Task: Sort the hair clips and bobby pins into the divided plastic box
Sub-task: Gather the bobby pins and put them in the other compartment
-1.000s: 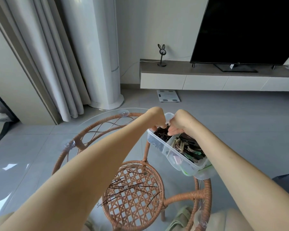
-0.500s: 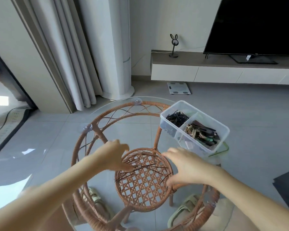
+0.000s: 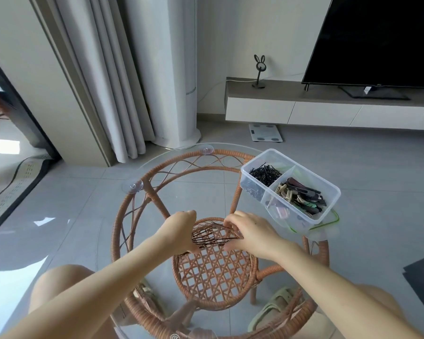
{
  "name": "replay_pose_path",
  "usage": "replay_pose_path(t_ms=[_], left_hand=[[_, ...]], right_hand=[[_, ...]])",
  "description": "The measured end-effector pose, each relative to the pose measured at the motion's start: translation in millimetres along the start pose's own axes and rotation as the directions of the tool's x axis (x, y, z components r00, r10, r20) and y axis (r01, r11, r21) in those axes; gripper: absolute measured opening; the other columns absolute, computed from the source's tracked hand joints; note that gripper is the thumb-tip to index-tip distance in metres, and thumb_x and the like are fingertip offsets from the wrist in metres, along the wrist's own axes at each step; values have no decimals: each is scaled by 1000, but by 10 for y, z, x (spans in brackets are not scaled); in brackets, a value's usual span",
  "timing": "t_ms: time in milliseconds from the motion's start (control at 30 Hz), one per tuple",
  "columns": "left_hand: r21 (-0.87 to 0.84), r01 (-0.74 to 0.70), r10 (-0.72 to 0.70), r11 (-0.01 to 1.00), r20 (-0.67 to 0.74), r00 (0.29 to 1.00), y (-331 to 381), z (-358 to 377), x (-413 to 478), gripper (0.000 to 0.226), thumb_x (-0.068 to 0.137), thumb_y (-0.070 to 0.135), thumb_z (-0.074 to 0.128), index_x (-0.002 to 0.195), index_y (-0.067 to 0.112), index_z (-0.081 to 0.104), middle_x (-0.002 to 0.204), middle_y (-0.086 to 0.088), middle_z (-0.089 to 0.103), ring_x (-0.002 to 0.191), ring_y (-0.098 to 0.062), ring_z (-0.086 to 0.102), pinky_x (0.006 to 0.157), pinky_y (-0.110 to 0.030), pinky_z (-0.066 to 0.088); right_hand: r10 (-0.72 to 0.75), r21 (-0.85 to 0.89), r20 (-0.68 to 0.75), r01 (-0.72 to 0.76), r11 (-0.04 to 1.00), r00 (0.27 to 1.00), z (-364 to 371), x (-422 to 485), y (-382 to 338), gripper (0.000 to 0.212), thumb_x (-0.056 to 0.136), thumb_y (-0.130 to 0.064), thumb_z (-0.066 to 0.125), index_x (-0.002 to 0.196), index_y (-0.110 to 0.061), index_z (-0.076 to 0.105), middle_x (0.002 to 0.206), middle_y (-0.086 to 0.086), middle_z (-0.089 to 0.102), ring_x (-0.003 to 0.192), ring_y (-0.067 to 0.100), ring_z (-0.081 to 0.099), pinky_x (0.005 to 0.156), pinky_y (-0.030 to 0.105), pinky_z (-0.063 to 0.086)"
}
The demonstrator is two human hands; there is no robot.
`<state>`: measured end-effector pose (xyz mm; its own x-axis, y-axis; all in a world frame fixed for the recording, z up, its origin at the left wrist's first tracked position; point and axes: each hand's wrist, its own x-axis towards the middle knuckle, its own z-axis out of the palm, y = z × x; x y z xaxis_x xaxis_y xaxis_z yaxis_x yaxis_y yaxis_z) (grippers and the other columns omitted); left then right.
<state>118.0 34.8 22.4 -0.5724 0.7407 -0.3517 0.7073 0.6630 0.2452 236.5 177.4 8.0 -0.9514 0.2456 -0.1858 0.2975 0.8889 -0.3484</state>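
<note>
A clear divided plastic box (image 3: 328, 189) sits at the far right of the round glass tabletop (image 3: 103, 231). Its far compartment holds black bobby pins (image 3: 264, 172); its near one holds mixed hair clips (image 3: 300, 195). A loose bunch of dark bobby pins (image 3: 208, 237) lies on the glass in the middle. My left hand (image 3: 179, 231) and my right hand (image 3: 250, 231) press in on that bunch from either side, fingers curled around its ends. The fingertips hide part of the pins.
The glass rests on a rattan table frame (image 3: 137, 206) with a woven lower shelf (image 3: 216, 270). Slippers (image 3: 269, 311) lie on the floor beneath. A TV cabinet (image 3: 328, 111), a floor scale (image 3: 266, 132), curtains and a white column stand beyond.
Both hands left the box, came back to the middle of the glass, and have closed in on the scattered pins, gathering them into a tighter bunch. The camera tilted downward.
</note>
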Motion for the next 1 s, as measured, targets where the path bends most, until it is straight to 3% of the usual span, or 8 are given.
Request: replay_pose_path(t_ms=[167,300,433,533,633,700,800,1000], left_hand=[[18,-146,147,989,-48,988,-9,96,-32,34,81,23,70,113,15,61,115,-4,59,105,-21,56,88,-29,47],[56,-186,189,981,-60,980,-17,125,-58,27,88,20,62,114,14,61,117,-3,58,107,-21,55,93,-30,46],[189,-199,211,962,-45,976,98,170,-109,26,95,2,40,117,5,54,117,-11,55,107,-24,54,94,-30,45],[183,-186,191,965,-11,982,105,174,-116,30,94,-3,38,120,3,52,116,-13,57,102,-24,56,93,-29,46],[151,-155,153,976,26,988,96,169,-80,28,92,-5,41,115,2,55,106,-12,61,85,-21,54,83,-28,50],[156,-152,146,976,44,988,116,156,-61,27,92,-5,42,112,2,57,97,-12,59,81,-21,52,80,-28,51],[143,-143,134,979,75,988,98,113,-20,24,90,-2,44,110,3,57,93,-10,56,78,-19,48,74,-26,48],[16,-85,84,996,32,996,36,-167,133,7,83,14,54,83,8,56,82,-5,52,68,-20,47,49,-20,33]], right_hand=[[-26,-90,-62,21,996,998,93,-51,-118,18,92,-18,52,108,-11,55,112,4,60,105,21,55,89,31,45],[-47,-332,-8,42,942,999,171,-59,-229,31,89,6,39,119,0,46,120,22,53,107,33,54,94,37,47],[-51,-352,23,56,934,998,99,-94,-284,36,87,11,38,122,4,43,123,26,51,110,34,54,95,36,46],[5,-253,38,5,968,999,-16,-175,-250,31,90,9,35,117,0,46,120,21,53,106,29,55,83,28,46],[77,-145,35,-71,987,996,-236,-224,-228,17,96,-5,35,104,-4,51,91,10,56,74,17,55,56,16,37],[124,-20,20,-123,992,992,-427,-218,-206,19,97,-13,37,85,-7,51,68,1,50,52,9,43,45,17,29],[185,211,-89,-163,964,979,-689,-159,-95,29,93,-12,42,64,-9,42,54,5,42,43,13,40,47,25,32],[655,723,-123,-385,574,745,-1113,315,449,25,82,3,50,58,-1,46,52,10,45,29,14,42,36,21,39]])
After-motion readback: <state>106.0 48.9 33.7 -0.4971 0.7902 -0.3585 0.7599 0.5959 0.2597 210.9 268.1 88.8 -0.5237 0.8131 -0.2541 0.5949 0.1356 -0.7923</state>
